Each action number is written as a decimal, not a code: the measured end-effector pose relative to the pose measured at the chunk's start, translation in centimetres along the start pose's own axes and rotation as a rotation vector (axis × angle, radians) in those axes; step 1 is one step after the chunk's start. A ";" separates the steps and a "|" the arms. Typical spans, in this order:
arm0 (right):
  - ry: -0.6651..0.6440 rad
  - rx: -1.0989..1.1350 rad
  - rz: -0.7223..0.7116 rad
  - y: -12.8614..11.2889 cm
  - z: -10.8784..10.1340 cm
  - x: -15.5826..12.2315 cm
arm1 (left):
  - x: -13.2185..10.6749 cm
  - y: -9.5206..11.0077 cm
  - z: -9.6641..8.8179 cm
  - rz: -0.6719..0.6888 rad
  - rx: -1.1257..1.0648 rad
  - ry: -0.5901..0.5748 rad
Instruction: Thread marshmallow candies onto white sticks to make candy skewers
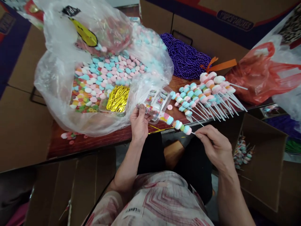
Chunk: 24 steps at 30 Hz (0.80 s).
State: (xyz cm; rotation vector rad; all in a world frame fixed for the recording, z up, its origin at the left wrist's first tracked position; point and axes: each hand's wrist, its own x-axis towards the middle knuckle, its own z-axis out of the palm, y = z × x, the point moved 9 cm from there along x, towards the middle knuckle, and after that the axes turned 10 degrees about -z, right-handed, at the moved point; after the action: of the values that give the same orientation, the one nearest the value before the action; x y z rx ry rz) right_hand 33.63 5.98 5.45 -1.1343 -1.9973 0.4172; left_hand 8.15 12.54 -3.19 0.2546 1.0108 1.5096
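Note:
Between my hands is a candy skewer (180, 125), threaded with pink, blue, white and green sweets on a white stick. My right hand (215, 146) pinches the bare end of that stick. In my left hand (140, 122), thumb and fingers are closed on a clear printed plastic bag (162, 115). The skewer's far end meets the mouth of this bag; how much lies inside I cannot tell. Just behind, a clear tray (168, 102) holds more printed bags. To the right lies a pile of candy skewers (204, 92), sticks pointing towards me.
Loose sweets (103, 73) fill a large clear plastic bag (55, 97) on the wooden table (94, 141). Gold twist ties (118, 98) lie in a small tub. Purple bead strings (185, 56) and a red plastic bag (261, 75) stand behind. Below right, a cardboard box (264, 163) contains wrapped skewers.

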 end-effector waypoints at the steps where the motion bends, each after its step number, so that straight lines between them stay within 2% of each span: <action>1: 0.003 0.030 0.018 0.2 0.1 0.0 | 0.0 0.1 0.0 0.001 0.006 -0.006; 4: 0.015 0.059 0.034 0.3 0.4 -0.2 | 0.1 0.2 0.1 -0.024 0.031 -0.011; 10: 0.104 -0.070 -0.023 -0.1 0.0 -0.5 | 0.4 0.5 -0.1 -0.046 0.053 -0.015; 18: 0.052 0.081 0.037 0.6 1.0 -0.6 | 1.1 -0.1 -0.6 -0.163 0.087 -0.069; 24: 0.041 0.009 -0.001 -0.3 1.7 -0.9 | 0.5 -0.1 -0.4 -0.097 0.053 -0.049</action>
State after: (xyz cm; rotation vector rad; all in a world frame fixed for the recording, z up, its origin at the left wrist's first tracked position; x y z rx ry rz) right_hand 32.38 5.25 4.15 -1.1273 -1.9588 0.3981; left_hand 7.85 12.80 -3.72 0.2747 1.0117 1.3837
